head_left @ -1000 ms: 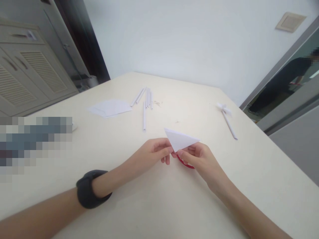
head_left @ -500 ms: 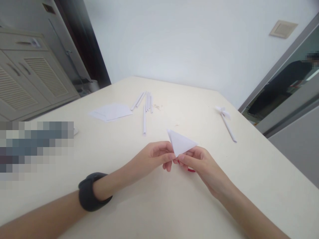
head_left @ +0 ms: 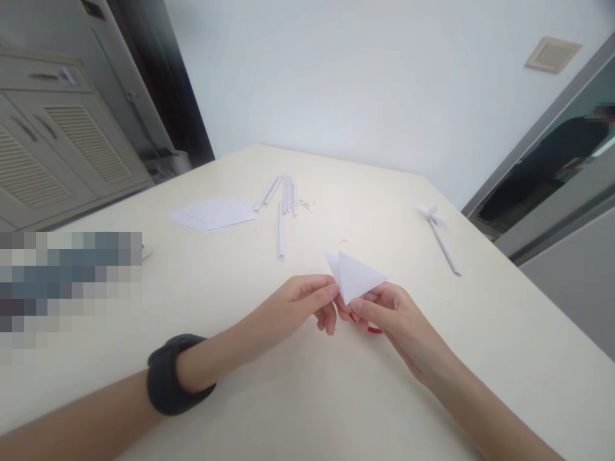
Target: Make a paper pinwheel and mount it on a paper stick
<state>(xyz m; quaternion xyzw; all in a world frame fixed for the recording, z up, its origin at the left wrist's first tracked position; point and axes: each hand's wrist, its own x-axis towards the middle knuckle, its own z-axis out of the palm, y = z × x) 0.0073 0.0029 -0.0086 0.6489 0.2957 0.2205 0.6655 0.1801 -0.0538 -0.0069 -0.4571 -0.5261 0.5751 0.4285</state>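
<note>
Between my two hands is a folded white paper triangle (head_left: 361, 276), held above the table with a second layer standing apart on its left side. My left hand (head_left: 312, 301) pinches the left layer between thumb and fingers; a dark band circles that wrist. My right hand (head_left: 382, 307) grips the lower right edge, thumb on top. Something red (head_left: 375, 330), curved like a handle, shows just under the right fingers; most of it is hidden.
Flat white paper sheets (head_left: 214, 214) lie at the left back. Several rolled paper tubes (head_left: 281, 234) lie beside them, near small rubber-band-like scraps (head_left: 305, 205). A paper pinwheel-like piece on a tube (head_left: 444, 246) rests at the right. Behind the table (head_left: 298, 397) stands a wall.
The paper's layers have spread apart: a flap now shows separately on the left. My left thumb has shifted slightly up along it. The view has moved slightly.
</note>
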